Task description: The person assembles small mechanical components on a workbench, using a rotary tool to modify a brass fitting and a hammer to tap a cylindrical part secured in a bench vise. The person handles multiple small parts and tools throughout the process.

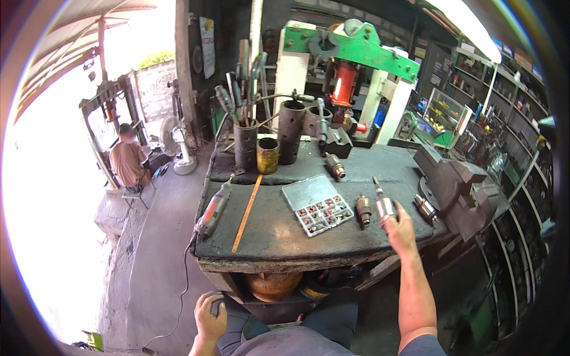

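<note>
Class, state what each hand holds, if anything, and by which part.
Right hand: a silvery cylindrical part, by its wide near end. Left hand: nothing visible.

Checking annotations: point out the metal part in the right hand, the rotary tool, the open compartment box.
Held metal part [386, 207]: head view, shiny cylindrical body.
Rotary tool [215, 209]: head view, middle of its casing.
Compartment box [307, 191]: head view, open clear lid.

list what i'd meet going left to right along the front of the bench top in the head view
Rotary tool, orange strip, clear compartment case, brownish metal cylinder, right hand gripping a silver metal part, silvery cylinder, bench vise.
</note>
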{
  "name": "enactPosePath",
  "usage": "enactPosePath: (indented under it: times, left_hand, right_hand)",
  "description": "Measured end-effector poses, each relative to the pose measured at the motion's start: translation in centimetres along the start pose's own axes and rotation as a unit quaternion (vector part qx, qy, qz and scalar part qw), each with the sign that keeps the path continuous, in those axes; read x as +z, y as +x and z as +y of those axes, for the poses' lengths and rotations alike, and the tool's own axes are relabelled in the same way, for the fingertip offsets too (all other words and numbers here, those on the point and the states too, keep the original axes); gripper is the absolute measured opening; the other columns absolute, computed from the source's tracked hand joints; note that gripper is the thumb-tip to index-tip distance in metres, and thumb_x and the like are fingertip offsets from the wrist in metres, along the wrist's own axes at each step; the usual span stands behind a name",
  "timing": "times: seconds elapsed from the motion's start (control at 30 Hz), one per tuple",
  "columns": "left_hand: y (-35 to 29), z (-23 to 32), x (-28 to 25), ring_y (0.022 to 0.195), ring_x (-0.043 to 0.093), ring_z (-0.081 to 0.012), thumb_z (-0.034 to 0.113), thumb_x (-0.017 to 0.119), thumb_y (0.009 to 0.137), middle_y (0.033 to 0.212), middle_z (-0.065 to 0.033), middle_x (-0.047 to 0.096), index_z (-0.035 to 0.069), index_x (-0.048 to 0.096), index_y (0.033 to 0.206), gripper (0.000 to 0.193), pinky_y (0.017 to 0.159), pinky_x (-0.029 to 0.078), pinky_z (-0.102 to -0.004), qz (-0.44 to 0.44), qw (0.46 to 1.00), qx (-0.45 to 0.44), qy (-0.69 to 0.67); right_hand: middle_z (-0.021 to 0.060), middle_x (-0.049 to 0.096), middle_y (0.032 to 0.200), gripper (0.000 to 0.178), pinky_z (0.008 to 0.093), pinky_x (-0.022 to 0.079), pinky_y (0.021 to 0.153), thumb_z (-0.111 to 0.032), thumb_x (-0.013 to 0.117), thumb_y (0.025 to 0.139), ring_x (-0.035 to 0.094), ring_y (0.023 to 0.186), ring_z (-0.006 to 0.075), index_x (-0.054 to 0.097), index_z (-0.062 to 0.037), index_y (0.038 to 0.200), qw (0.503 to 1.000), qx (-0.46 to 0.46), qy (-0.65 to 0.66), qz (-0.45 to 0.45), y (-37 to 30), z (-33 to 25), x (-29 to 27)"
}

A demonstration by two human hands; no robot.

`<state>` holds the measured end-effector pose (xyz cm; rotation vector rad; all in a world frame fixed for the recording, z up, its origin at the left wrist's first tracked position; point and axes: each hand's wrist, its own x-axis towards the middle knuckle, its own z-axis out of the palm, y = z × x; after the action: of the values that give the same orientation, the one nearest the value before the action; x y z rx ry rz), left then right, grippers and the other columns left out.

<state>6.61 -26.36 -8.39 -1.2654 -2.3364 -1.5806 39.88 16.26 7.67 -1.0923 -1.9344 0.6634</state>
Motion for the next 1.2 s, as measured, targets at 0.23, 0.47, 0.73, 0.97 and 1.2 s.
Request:
enactPosePath:
  times: [0.23,0.47,0.73,0.97,1.2]
  left_hand:
    - [1.9,2.7,3.2,0.111,0.076,-0.0405,-0.001,0.076,0.086,0.118,-0.0194,0.079,0.002,0.077,0.116,0.029,0.101,0.06,-0.0478,-0.055,0.996,0.065,-0.023]
    - [3.4,5.0,5.1,0.109,0.076,-0.0418,0.001,0.078,0.086,0.12,-0.0194,0.08,0.001,0.076,0.12,0.035,0.098,0.061,-0.0481,-0.103,0.985,0.135,-0.041]
    - [-1.2,-9.7,0.3,0.103,0.078,-0.0434,0.01,0.078,0.09,0.109,-0.0225,0.08,-0.002,0.078,0.117,0.03,0.096,0.061,-0.047,-0.096,0.991,-0.066,0.066]
    - [-2.9,-12.0,-6.7,0.122,0.076,-0.0388,0.022,0.077,0.103,0.142,-0.0246,0.077,0.003,0.073,0.147,0.048,0.111,0.057,-0.0498,-0.255,0.891,-0.331,0.175]
    - [4.4,4.9,1.2,0.123,0.075,-0.0394,0.023,0.076,0.104,0.142,-0.025,0.077,0.003,0.073,0.146,0.047,0.111,0.057,-0.0498,-0.339,0.836,-0.376,0.212]
  right_hand:
    - [0.0336,0.079,0.121,0.08,0.0524,0.063,0.104,-0.033,0.072,0.095,0.079,0.111,0.0492,0.051,0.0039,0.163,0.962,-0.165,-0.072,-0.204,-6.6,-8.3,7.9]
    - [0.0281,0.08,0.097,0.081,0.0547,0.065,0.088,-0.047,0.071,0.1,0.081,0.092,0.0439,0.053,0.0028,0.162,0.93,-0.135,-0.228,-0.254,-5.6,-12.9,17.2]
    - [0.0263,0.082,0.104,0.079,0.0547,0.065,0.087,-0.062,0.073,0.102,0.081,0.098,0.0457,0.064,0.0029,0.145,0.946,-0.105,-0.234,-0.2,4.4,-8.8,11.7]
    - [0.0273,0.072,0.139,0.081,0.0494,0.062,0.104,-0.063,0.078,0.1,0.075,0.124,0.0422,0.062,0.0032,0.144,0.933,0.1,-0.306,-0.16,21.7,-1.2,13.7]
    - [0.0231,0.081,0.123,0.074,0.0488,0.067,0.097,-0.058,0.08,0.1,0.083,0.108,0.04,0.061,0.0033,0.138,0.932,0.122,-0.259,-0.223,24.2,3.1,16.4]
